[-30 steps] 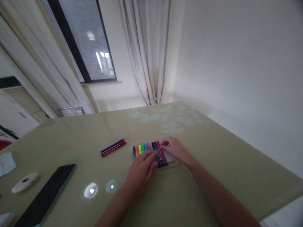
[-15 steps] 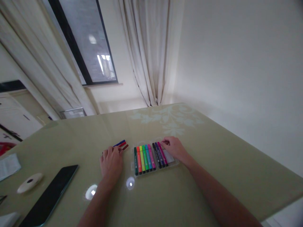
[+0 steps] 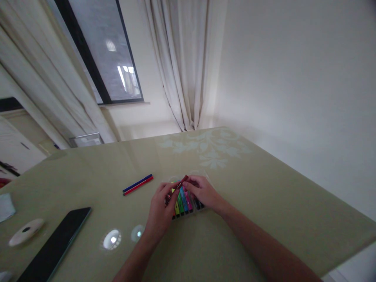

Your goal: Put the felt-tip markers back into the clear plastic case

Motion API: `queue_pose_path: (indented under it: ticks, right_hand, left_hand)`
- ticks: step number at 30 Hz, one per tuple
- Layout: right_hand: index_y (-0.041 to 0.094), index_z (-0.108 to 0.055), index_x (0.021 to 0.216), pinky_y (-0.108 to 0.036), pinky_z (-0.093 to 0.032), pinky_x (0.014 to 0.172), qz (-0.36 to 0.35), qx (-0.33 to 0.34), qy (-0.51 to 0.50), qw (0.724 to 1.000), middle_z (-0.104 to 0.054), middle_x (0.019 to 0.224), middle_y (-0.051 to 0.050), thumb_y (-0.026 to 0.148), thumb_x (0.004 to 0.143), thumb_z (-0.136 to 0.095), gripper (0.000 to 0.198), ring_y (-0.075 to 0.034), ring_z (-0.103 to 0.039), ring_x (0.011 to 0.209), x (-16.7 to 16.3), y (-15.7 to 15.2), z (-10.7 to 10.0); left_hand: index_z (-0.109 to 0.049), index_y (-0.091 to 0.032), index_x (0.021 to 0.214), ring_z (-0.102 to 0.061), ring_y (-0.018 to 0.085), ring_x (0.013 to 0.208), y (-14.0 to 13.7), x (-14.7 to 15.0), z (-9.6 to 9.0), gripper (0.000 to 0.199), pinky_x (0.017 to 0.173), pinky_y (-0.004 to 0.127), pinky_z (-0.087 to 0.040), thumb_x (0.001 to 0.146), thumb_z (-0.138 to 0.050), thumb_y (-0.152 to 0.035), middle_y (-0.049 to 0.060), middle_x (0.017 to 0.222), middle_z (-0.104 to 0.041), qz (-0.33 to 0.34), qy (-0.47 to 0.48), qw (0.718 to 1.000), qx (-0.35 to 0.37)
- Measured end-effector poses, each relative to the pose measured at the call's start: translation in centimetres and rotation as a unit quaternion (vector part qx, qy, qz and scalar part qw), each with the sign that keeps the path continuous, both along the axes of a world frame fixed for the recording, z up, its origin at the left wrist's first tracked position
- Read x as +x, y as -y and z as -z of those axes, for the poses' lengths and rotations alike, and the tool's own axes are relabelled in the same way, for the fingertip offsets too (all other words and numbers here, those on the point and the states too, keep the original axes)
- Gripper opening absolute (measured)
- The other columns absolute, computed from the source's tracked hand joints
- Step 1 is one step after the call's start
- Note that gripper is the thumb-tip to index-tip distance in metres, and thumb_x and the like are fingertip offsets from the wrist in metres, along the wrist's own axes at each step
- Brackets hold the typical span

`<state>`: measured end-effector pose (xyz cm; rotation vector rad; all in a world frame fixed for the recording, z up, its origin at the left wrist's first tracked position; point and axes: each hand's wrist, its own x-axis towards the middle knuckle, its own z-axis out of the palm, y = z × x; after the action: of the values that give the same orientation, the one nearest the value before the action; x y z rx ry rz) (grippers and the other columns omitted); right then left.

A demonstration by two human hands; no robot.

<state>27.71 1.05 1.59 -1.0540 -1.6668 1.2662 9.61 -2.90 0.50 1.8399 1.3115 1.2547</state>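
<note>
left hand (image 3: 163,200) and right hand (image 3: 203,192) meet over the clear plastic marker case (image 3: 202,172), and from where i stand both are closed on one dark red marker (image 3: 184,179). the left has its fingers curled about the lower length of it; the right pinches near the upper end with thumb and fingers. the marker tilts, its upper end pointing away from the person and toward the right, above the case rather than lying in it.

beneath the hands, the case lies flat on the table (image 3: 249,184), partly hidden. a row of markers shows in it: a yellow marker (image 3: 177,210), a green one, a blue marker (image 3: 185,200) and a pink marker (image 3: 188,201) side by side, with some dark ones under the right hand, too covered to count.

to the left of the case, apart from it, a blue pen (image 3: 136,183) and a red pen (image 3: 138,187) lie slantwise, side by side. nearer the person and farther left is a black-screened device (image 3: 55,243), with a white oval object (image 3: 26,232) beside it. beyond the table hang pale curtains (image 3: 180,58) by a dark-framed window (image 3: 102,47).
</note>
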Motion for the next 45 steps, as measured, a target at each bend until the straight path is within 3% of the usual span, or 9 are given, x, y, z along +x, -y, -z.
queue_pose_path:
  ticks: [6,9,12,16,20,23,28,36,45]
  right_hand:
    - [0.02,-0.065,0.09,-0.021,-0.037,0.051,-0.005,-0.057,-0.09,0.994,-0.058,0.071,0.003,0.046,0.087,-0.064,0.027,-0.011,-0.05,0.057,-0.4,0.3,-0.1]
    - [0.02,-0.062,0.087,-0.021,-0.037,0.048,0.03,-0.07,-0.105,0.992,-0.059,0.068,0.003,0.047,0.084,-0.064,0.027,-0.01,-0.05,0.053,0.4,-0.4,-0.5]
    - [0.02,-0.057,0.079,-0.021,-0.036,0.045,0.08,-0.061,-0.079,0.992,-0.057,0.06,0.004,0.047,0.083,-0.061,0.028,-0.01,-0.049,0.047,2.6,-1.8,-0.7]
    - [0.017,-0.062,0.075,-0.019,-0.037,0.044,0.113,-0.05,0.016,0.992,-0.062,0.06,0.001,0.036,0.086,-0.06,0.022,-0.009,-0.054,0.049,5.6,-3.3,-0.5]
    - [0.016,-0.07,0.085,-0.018,-0.043,0.047,0.064,-0.074,0.092,0.991,-0.068,0.064,0.0,0.03,0.086,-0.064,0.016,-0.011,-0.061,0.053,6.0,-3.2,0.3]
    - [0.015,-0.072,0.089,-0.02,-0.048,0.05,0.057,-0.07,0.126,0.988,-0.071,0.066,-0.002,0.027,0.087,-0.066,0.013,-0.013,-0.066,0.057,5.0,-2.6,1.0]
    - [0.016,-0.071,0.091,-0.02,-0.05,0.055,0.097,-0.006,0.199,0.975,-0.076,0.074,-0.004,0.014,0.084,-0.063,0.011,-0.014,-0.07,0.061,3.9,-2.1,1.1]
    - [0.017,-0.075,0.097,-0.024,-0.05,0.066,0.102,0.065,0.254,0.96,-0.078,0.084,-0.005,0.018,0.085,-0.069,0.013,-0.015,-0.07,0.071,3.8,-1.9,0.2]
    - [0.019,-0.076,0.074,-0.025,-0.044,0.065,0.103,0.106,0.326,0.934,-0.074,0.072,-0.003,0.014,0.084,-0.067,0.014,-0.015,-0.064,0.065,3.0,-1.6,0.3]
  left_hand:
    - [-0.063,-0.022,0.126,-0.068,0.016,0.079,0.6,0.4,-0.1,0.032,0.071,0.029,-0.056,0.098,-0.06,-0.037,0.004,0.099,-0.07,-0.013,-0.007,1.0,0.001]
    - [-0.048,-0.021,0.145,-0.07,0.021,0.102,1.4,1.4,0.6,0.046,0.085,0.036,-0.059,0.102,-0.053,-0.038,0.011,0.124,-0.069,0.016,-0.089,0.995,0.033]
    - [-0.035,-0.022,0.156,-0.055,0.029,0.134,2.3,2.2,1.5,0.061,0.108,0.049,-0.049,0.1,-0.055,-0.04,0.014,0.15,-0.055,0.081,-0.264,0.955,0.108]
    - [-0.043,-0.028,0.152,-0.051,0.03,0.138,2.5,2.6,2.1,0.055,0.113,0.053,-0.044,0.1,-0.057,-0.041,0.008,0.154,-0.053,0.114,-0.393,0.904,0.127]
    - [-0.057,-0.027,0.139,-0.056,0.029,0.131,2.2,2.3,2.1,0.04,0.11,0.051,-0.046,0.1,-0.057,-0.033,0.008,0.144,-0.061,0.063,-0.4,0.907,0.116]
    - [-0.056,-0.027,0.139,-0.057,0.029,0.127,2.0,2.1,2.1,0.042,0.108,0.05,-0.047,0.098,-0.06,-0.03,0.008,0.14,-0.062,0.049,-0.4,0.908,0.115]
    - [-0.049,-0.034,0.147,-0.055,0.028,0.128,1.9,2.2,2.4,0.051,0.106,0.049,-0.047,0.098,-0.057,-0.021,0.007,0.142,-0.058,0.064,-0.421,0.895,0.135]
    - [-0.048,-0.034,0.149,-0.053,0.029,0.128,2.0,2.3,2.5,0.053,0.106,0.05,-0.045,0.098,-0.056,-0.021,0.008,0.143,-0.056,0.056,-0.436,0.887,0.141]
    - [-0.051,-0.037,0.146,-0.053,0.03,0.128,2.3,2.7,2.4,0.056,0.106,0.051,-0.046,0.095,-0.056,-0.014,0.008,0.143,-0.056,0.048,-0.434,0.89,0.128]
